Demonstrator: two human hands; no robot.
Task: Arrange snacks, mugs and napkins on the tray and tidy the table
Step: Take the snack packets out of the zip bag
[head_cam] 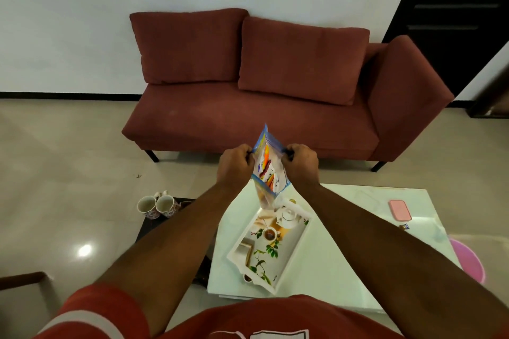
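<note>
Both hands, left (235, 164) and right (300, 165), grip a snack bag (268, 170) above the tray (286, 264) (still bare); two mugs (157, 205) wait aside.

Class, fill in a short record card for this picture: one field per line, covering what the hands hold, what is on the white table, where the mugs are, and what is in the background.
Held item: snack packet, gripped by left hand and right hand at opposite edges, above the tray
Tray: white printed tray on the white table; no real snacks, mugs or napkins visibly on it
Mugs: two patterned mugs, side by side on a dark low surface to the left
Other table items: pink phone, small wrapped sweet
Background: red sofa
</note>
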